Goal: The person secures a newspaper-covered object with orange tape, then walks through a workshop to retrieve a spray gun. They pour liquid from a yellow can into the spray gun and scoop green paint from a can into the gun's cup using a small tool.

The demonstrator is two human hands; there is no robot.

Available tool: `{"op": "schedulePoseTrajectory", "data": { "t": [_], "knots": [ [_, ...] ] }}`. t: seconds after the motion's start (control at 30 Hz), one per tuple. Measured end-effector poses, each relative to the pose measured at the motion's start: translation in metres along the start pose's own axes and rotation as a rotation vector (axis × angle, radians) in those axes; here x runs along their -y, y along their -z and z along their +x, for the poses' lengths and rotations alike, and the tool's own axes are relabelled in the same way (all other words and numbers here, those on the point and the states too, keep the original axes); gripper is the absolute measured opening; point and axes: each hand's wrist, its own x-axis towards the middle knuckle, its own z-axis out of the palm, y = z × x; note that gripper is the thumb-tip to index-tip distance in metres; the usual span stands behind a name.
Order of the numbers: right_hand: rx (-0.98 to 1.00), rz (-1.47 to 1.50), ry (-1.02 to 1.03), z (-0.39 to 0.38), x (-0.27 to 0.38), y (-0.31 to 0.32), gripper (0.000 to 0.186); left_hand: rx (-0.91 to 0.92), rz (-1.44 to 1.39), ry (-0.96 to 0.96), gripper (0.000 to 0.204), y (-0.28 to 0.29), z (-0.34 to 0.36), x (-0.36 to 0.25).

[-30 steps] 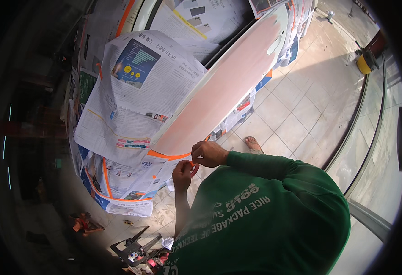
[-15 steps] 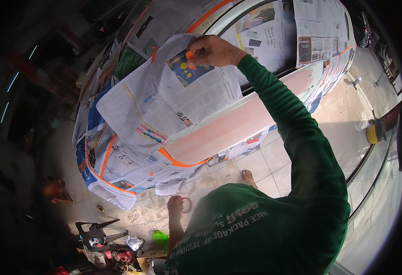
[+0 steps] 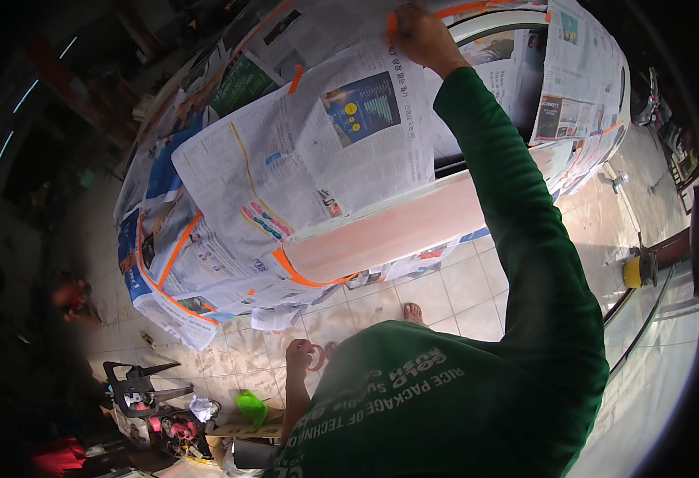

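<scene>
Arms (image 3: 517,215) apart: right hand (image 3: 423,40) outstretched, left hand (image 3: 298,354) low

Pale lettering is printed across the green long-sleeved fabric shirt (image 3: 453,418), below the pink-and-white painted car panel (image 3: 397,223). Dark headline and small columns are carried by the white newspaper sheet (image 3: 286,139) above-left of that panel.

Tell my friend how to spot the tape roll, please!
Find the newspaper-covered car, then look below it to the person's left hand, beside the green shirt. That hand holds the tape roll: a reddish ring with an open middle, unlike the flat orange strips on the car.
</scene>
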Motion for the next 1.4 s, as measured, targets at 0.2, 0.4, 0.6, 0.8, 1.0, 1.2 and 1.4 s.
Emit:
{"op": "schedulePoseTrajectory", "data": {
  "t": [0.2, 0.4, 0.6, 0.8, 1.0, 1.2, 1.4],
  "knots": [
    [-0.319, -0.4, 0.098, -0.006, -0.003, 0.01, 0.08, 0.063, 0.186, -0.032, 0.019, -0.006, 0.017, 0.015],
    [-0.036, 0.038, -0.241, 0.019, -0.025, -0.011, 0.097, 0.092, 0.259, 0.176, 0.016, 0.016, 0.0, 0.107],
    [-0.214, 0.13, -0.187, -0.023, 0.047, 0.005, 0.08, 0.163, 0.289, 0.386, 0.012, 0.034, -0.027, 0.146],
    [0.465, 0.704, -0.357, -0.265, 0.147, -0.076, 0.044, 0.087, 0.189, 0.365, 0.015, 0.025, -0.028, 0.146],
    [1.188, 1.243, -1.166, -0.628, 0.103, -0.166, 0.064, -0.003, 0.461, 0.098, 0.02, 0.021, -0.028, 0.118],
    [-0.054, 0.951, -1.789, -0.55, -0.039, -0.113, 0.095, 0.071, 0.551, -0.201, 0.023, 0.059, -0.022, 0.09],
    [-0.66, 0.709, -1.425, -0.401, -0.042, -0.153, 0.09, 0.013, 0.498, -0.123, 0.021, 0.074, 0.018, 0.045]
  ]
}}
